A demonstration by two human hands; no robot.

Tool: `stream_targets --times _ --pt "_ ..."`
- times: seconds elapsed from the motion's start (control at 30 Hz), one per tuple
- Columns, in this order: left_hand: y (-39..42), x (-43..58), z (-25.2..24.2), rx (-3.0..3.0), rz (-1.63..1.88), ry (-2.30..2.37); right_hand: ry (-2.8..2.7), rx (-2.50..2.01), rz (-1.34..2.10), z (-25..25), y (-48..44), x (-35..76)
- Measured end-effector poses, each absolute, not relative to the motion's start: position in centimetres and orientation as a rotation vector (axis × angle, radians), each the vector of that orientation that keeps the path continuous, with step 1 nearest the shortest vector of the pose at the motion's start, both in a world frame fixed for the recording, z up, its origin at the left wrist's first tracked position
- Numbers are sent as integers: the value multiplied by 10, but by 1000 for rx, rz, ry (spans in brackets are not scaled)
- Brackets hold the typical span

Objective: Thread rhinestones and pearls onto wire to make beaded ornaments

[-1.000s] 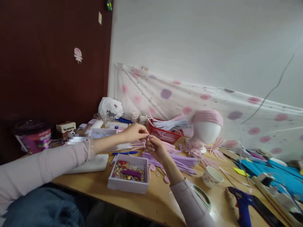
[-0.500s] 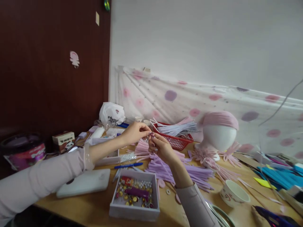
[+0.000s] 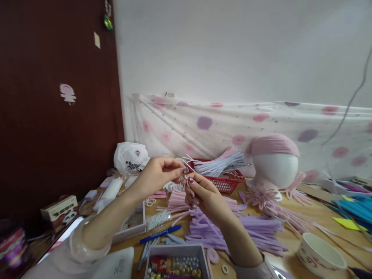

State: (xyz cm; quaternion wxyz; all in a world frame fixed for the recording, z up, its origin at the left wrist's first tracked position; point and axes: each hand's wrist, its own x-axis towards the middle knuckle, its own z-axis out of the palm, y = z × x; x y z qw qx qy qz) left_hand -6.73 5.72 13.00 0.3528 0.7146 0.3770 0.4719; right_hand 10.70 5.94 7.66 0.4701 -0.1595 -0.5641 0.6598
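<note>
Above the bench (image 3: 322, 214), the left hand (image 3: 157, 176) and right hand (image 3: 205, 195) pinch a small bead (image 3: 183, 178) between their fingers, over purple strips (image 3: 232, 228).

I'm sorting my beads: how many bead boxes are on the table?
2. One bead box at the bottom edge, holding coloured beads; another box further left, holding pale beads. Others may be hidden.

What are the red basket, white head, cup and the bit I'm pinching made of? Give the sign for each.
Red basket: likely plastic, moulded mesh wall. White head: probably foam, matte, smooth. Cup: seemingly glazed ceramic, thick pale rim. Bit pinched between left hand and right hand: too small to tell; pale, bead-like.
</note>
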Motion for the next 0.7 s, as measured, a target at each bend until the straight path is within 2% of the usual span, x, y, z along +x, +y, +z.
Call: stream_targets --times 0.23,0.5,0.7 --pt "52 -61 112 1632 1237 883 -1393 -448 1631 75 53 112" --pt "53 -68 113 1627 1273 1006 -1387 -413 1701 74 55 110" --pt "53 -70 112 1715 1288 1070 -1550 -563 1415 72 58 112"
